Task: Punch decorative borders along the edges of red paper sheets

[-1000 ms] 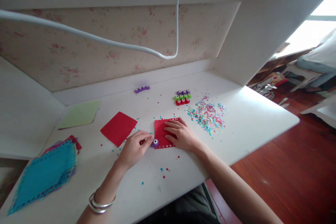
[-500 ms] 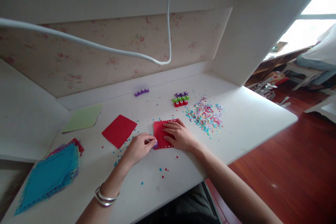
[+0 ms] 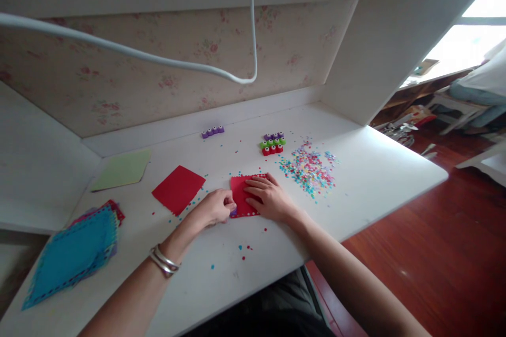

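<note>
Rectangular red paper sheet (image 3: pixel 239 189) lies at your twelve o'clock; your left hand (image 3: pixel 217 206) has its grip closed on a small purple plastic punch (image 3: pixel 233 212) at its eight-o'clock corner, right hand (image 3: pixel 272 198) spread flat. Edge-punching, apparently; next: steady pressure.

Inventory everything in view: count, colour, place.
punched sheet: one, red, centre
punch: one, purple, at sheet's corner
punch row: four, purple, back
punch block: three rows, purple, green, red, right
plain sheet: one, red, left
stack: one, mostly blue, left
pale paper: count unclear, green, left
confetti: uncountable, multicoloured, mostly right
table: one, white, below
cable: one, white, above
panel: one, floral beige, behind
person: one, white top, right
bangles: apparently two, silver, left wrist
left hand: one, at punch
right hand: one, on punched sheet
</note>
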Demonstrator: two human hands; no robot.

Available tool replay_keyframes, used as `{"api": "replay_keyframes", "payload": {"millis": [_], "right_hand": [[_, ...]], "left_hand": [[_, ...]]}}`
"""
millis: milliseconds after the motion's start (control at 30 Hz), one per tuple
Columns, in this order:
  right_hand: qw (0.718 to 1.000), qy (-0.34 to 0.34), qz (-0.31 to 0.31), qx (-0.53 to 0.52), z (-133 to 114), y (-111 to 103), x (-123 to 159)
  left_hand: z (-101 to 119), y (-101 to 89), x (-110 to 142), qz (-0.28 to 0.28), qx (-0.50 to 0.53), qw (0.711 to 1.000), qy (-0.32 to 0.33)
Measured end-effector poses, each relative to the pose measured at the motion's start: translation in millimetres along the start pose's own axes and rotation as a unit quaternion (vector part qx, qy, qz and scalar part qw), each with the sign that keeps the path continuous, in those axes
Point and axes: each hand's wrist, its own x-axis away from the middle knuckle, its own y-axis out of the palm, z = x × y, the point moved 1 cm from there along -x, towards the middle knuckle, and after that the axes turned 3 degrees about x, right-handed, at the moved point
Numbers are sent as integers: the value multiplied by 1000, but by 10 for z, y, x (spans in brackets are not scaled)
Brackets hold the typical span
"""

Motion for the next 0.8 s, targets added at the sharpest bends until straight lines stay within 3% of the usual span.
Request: {"api": "replay_keyframes", "payload": {"millis": [267,367,500,700,800], "right_hand": [[1000,5,13,-4,12,9,11],[1000,5,13,-4,10,6,7],[1000,8,5,-2,16,17,5],[1000,24,-4,-11,-19,-25,-8],[999,13,17,-39,-162,-130,-56]], "left_hand": [[-33,-143,169,-14,6,999,34],[-144,-210,232,24,-6,998,57],[-294,-261,343,100,-52,984,140],[-479,-118,471,161,-88,970,160],[-482,-35,463,197,-48,962,186]]}}
